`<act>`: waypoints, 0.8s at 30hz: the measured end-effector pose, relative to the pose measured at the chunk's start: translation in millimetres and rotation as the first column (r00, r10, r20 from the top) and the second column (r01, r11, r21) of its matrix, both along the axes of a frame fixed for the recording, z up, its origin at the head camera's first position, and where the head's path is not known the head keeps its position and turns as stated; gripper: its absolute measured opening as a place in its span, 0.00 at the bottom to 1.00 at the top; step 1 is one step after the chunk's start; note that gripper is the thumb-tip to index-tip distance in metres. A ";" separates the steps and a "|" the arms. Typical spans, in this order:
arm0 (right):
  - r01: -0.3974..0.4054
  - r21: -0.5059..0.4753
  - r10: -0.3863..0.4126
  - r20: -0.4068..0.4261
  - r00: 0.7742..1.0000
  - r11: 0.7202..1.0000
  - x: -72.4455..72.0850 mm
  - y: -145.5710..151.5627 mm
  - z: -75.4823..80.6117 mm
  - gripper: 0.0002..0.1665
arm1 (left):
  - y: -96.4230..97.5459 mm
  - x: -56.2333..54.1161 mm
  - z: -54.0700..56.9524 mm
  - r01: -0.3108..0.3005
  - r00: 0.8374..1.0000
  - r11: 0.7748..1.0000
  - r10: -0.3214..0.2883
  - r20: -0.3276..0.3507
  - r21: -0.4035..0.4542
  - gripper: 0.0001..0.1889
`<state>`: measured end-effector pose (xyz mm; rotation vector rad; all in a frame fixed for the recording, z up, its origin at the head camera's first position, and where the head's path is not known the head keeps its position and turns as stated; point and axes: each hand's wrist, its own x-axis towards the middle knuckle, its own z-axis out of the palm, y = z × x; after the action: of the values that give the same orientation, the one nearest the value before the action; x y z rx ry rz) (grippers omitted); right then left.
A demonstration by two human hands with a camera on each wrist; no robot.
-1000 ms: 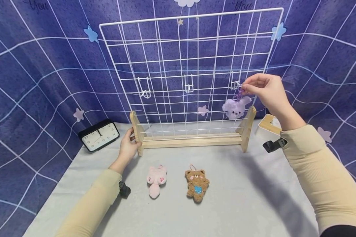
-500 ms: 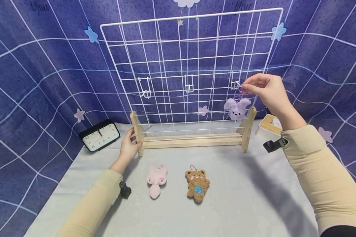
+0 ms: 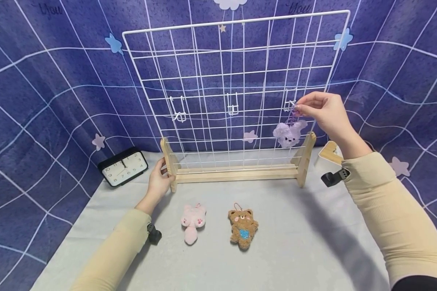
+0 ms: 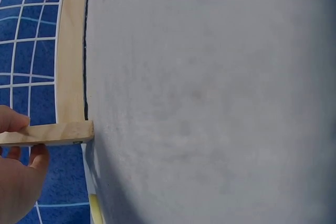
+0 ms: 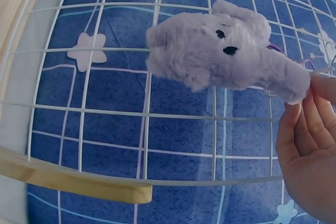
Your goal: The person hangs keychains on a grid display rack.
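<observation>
My right hand pinches the purple ring of a fluffy lilac plush keychain between thumb and fingertips. The ring is right at the right-hand white wire hook on the white grid panel. Below the ring the plush hangs in front of the wires; in the right wrist view the plush shows two dark eyes and a long ear reaching to my fingers. Low on the left, my left hand grips the panel's wooden end foot, thumb on one side and fingers on the other, as the left wrist view also shows.
A pink plush keychain and a brown bear keychain lie on the pale cloth. Two more hooks, one left and one central, are on the grid. A black-framed clock stands left, a white box with wooden top right.
The lilac plush has swung and turned a little on its ring, back toward the left. Both hands have kept their grips almost in place.
</observation>
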<state>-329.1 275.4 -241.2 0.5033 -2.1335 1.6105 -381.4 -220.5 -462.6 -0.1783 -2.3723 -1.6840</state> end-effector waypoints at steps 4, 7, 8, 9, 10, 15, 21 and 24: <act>0.026 0.016 -0.026 -0.011 1.000 1.000 -2.9 -1.2 -0.5 0.05 | 0.2 0.7 1.1 0.003 1.000 1.000 -0.003 -0.001 0.006 0.44; 0.021 0.003 -0.021 -0.015 1.000 1.000 -6.7 -2.0 -1.5 0.02 | 0.2 1.2 1.2 0.002 1.000 1.000 -0.002 0.002 0.009 0.44; 0.017 0.000 -0.017 -0.015 1.000 1.000 -7.9 -2.2 -2.0 0.02 | 0.2 1.5 1.2 0.002 1.000 1.000 -0.002 0.003 0.012 0.44; 0.019 0.003 -0.019 -0.016 1.000 1.000 -9.0 -2.3 -2.3 0.03 | 0.2 1.6 1.1 0.001 1.000 1.000 -0.001 0.003 0.013 0.44; 0.022 0.009 -0.022 -0.018 1.000 1.000 -10.0 -2.6 -2.9 0.02 | 0.0 2.1 1.0 0.000 1.000 1.000 0.000 0.003 0.012 0.44; 0.085 0.041 -0.084 -0.029 0.996 0.996 -12.0 -4.8 -4.3 0.01 | 0.0 2.8 0.6 0.003 1.000 1.000 -0.003 -0.004 0.012 0.44; 0.191 0.059 -0.187 -0.076 0.979 0.980 -13.5 -9.5 -5.8 0.05 | 1.2 2.5 0.5 0.000 1.000 1.000 0.000 -0.007 0.018 0.44; 0.202 0.058 -0.196 -0.090 0.976 0.978 -14.0 -10.2 -6.9 0.02 | 0.9 2.8 0.9 -0.004 1.000 1.000 0.004 -0.004 0.012 0.44</act>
<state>-343.1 265.2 -248.1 0.3575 -2.1071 1.3888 -378.6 -219.6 -461.7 -0.1741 -2.3570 -1.6944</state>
